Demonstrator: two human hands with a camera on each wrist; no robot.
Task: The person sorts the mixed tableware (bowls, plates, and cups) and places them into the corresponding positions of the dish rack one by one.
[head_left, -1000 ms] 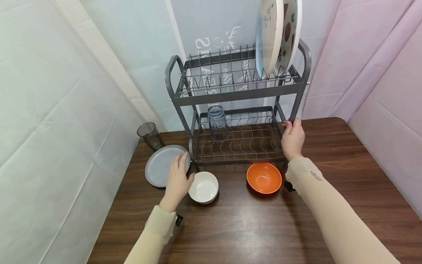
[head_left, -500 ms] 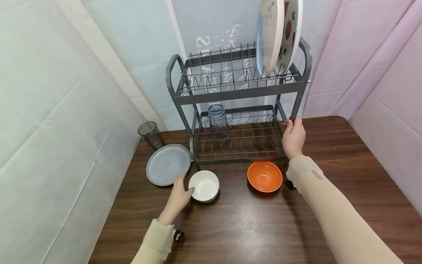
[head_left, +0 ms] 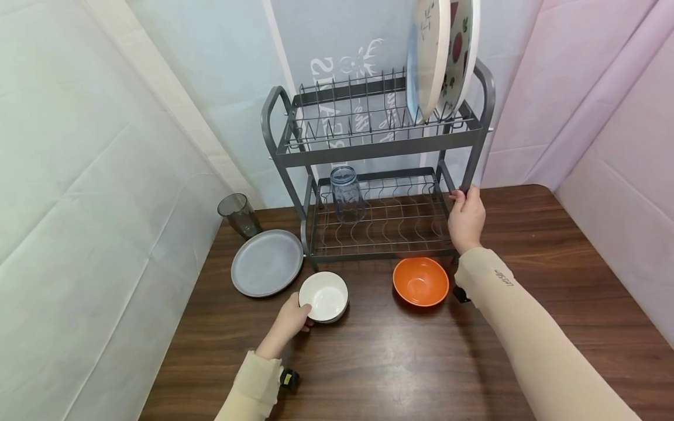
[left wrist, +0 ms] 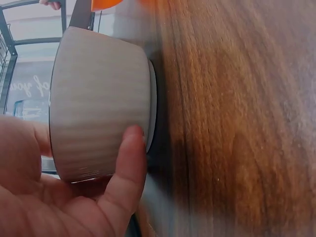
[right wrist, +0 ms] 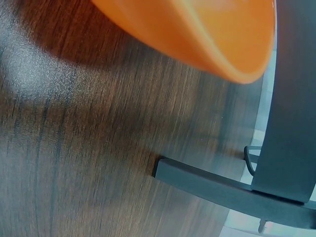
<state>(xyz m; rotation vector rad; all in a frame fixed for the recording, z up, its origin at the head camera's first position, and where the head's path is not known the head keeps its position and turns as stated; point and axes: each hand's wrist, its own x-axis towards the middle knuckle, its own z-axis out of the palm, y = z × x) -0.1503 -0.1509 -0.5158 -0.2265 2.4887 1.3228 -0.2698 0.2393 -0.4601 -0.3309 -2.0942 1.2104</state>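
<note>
In the head view my left hand (head_left: 291, 318) holds a white bowl (head_left: 327, 295) at its left side, thumb over the rim and fingers on the outer wall. Up close in the left wrist view, a finger (left wrist: 129, 158) lies along the ribbed outside of the white bowl (left wrist: 101, 98), near its base. My right hand (head_left: 467, 219) grips the right front post of a grey two-tier dish rack (head_left: 379, 153). An orange bowl (head_left: 421, 282) sits in front of the rack, close to that arm; part of the orange bowl (right wrist: 197, 34) shows in the right wrist view.
Left of the rack lie a grey plate (head_left: 267, 263) and a dark glass (head_left: 240, 215). A blue glass (head_left: 347, 196) stands on the lower tier. Several plates (head_left: 434, 58) stand on edge at the upper tier's right. Fabric-covered walls (head_left: 105, 204) border the wooden table (head_left: 379, 362).
My left hand has come down from over the grey plate to the white bowl and taken hold of its left side. The right hand stays on the rack post.
</note>
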